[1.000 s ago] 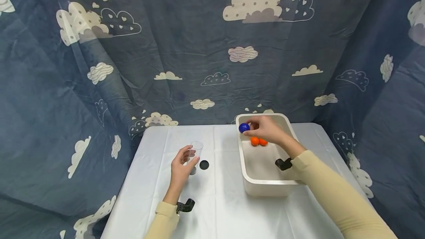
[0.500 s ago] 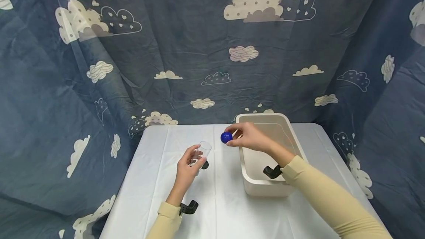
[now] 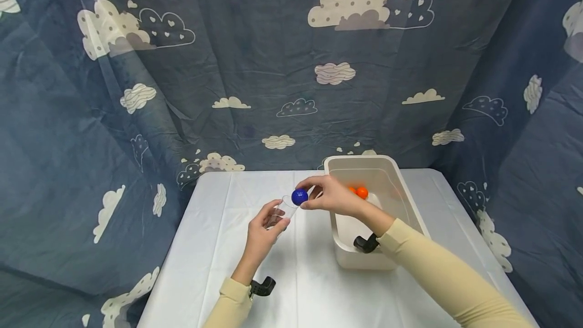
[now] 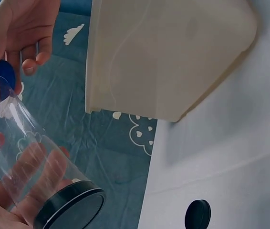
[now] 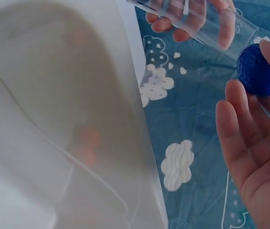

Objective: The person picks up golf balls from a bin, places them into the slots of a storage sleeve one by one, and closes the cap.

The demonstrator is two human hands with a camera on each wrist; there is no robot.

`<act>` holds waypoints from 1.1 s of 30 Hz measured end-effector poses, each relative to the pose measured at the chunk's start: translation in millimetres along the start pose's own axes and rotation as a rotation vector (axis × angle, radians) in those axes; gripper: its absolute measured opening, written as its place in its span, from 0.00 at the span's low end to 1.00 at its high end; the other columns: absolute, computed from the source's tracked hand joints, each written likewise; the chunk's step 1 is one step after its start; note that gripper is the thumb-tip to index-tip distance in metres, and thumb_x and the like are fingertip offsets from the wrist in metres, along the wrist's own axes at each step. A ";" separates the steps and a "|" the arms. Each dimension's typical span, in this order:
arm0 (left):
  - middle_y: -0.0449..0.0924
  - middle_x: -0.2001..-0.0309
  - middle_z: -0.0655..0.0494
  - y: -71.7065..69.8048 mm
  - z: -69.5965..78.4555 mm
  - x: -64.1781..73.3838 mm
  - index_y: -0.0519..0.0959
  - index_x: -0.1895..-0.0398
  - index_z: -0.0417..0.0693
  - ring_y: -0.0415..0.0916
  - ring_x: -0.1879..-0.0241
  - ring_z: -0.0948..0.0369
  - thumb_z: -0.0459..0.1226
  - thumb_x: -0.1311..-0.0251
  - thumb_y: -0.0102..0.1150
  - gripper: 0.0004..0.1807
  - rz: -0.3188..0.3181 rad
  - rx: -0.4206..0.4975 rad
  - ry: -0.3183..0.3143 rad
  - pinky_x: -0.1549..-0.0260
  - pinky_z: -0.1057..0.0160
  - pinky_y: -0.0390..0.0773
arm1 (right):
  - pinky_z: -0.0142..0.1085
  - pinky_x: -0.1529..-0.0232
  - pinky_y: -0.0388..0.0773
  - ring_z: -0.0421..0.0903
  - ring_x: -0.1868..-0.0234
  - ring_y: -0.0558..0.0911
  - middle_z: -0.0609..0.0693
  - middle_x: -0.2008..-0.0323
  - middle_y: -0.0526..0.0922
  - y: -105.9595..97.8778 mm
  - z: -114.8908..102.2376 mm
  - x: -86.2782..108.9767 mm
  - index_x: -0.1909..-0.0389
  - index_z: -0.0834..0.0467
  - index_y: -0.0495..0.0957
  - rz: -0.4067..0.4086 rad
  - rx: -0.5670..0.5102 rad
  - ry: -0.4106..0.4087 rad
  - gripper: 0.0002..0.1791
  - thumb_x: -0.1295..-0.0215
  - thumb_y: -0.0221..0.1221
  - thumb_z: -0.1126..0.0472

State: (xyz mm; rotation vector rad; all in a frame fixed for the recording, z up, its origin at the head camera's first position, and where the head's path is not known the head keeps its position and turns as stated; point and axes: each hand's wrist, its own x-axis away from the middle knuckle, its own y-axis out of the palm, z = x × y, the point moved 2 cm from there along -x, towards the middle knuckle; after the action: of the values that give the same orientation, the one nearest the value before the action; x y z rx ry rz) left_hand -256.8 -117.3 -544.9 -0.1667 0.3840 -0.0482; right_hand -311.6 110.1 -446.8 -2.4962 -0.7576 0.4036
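Note:
My left hand [image 3: 260, 237] grips a clear plastic tube [image 3: 285, 208] above the table, fingers on one side and thumb on the other. The tube leans to the right, with a black cap [image 4: 70, 206] on its lower end. A dimpled blue golf ball [image 5: 259, 71] is pinched between the thumb and fingertips of my right hand [image 3: 334, 197]. The ball is right at the tube's open upper rim and overlaps it in the left wrist view. A round black lid [image 4: 198, 214] lies on the table, hidden in the head view.
To the right stands a deep cream bin [image 3: 364, 260], with my right forearm reaching across it. Orange balls [image 3: 362, 193] lie inside near its far end. A white cloth covers the table [image 3: 319, 297], and a cloud-patterned curtain [image 3: 255, 125] hangs behind it.
My right hand has carried the blue golf ball left, out of the bin and over to the tube. My left hand has raised the tube and shifted it right, tilting it towards the ball.

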 end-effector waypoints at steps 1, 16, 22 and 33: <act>0.82 0.54 0.49 0.1 0.4 0.1 0.76 0.36 0.53 0.83 0.58 0.55 0.41 0.39 0.71 0.27 -0.005 0.006 0.006 0.60 0.59 0.84 | 0.39 0.60 0.84 0.48 0.63 0.84 0.46 0.55 0.84 0.5 -0.5 -0.1 0.46 0.48 0.82 -0.003 -0.007 0.004 0.23 0.43 0.74 0.55; 0.84 0.54 0.54 4.1 8.1 5.4 0.78 0.38 0.61 0.84 0.57 0.58 0.47 0.38 0.70 0.25 -0.041 -0.049 0.003 0.57 0.58 0.83 | 0.40 0.60 0.84 0.47 0.61 0.84 0.47 0.54 0.83 13.5 1.2 5.1 0.44 0.48 0.82 -0.049 -0.012 -0.011 0.22 0.39 0.72 0.53; 0.83 0.54 0.44 2.5 8.4 5.6 0.78 0.36 0.53 0.82 0.59 0.56 0.46 0.38 0.70 0.27 -0.034 -0.043 0.008 0.61 0.58 0.83 | 0.41 0.59 0.83 0.46 0.60 0.85 0.48 0.54 0.84 10.4 3.0 4.6 0.44 0.47 0.82 -0.039 -0.017 -0.009 0.20 0.38 0.71 0.55; 0.84 0.54 0.43 0.8 9.0 5.0 0.78 0.36 0.55 0.83 0.58 0.58 0.47 0.38 0.70 0.27 -0.021 -0.049 -0.009 0.58 0.52 0.83 | 0.42 0.56 0.83 0.46 0.54 0.84 0.43 0.50 0.84 -7.3 6.8 0.1 0.44 0.48 0.82 0.026 0.003 -0.072 0.20 0.38 0.71 0.55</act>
State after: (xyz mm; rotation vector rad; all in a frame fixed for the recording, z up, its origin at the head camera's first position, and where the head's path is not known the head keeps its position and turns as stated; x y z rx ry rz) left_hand -248.8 -115.5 -538.7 -0.2189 0.3748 -0.0586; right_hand -317.5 118.0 -448.6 -2.5024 -0.7527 0.5058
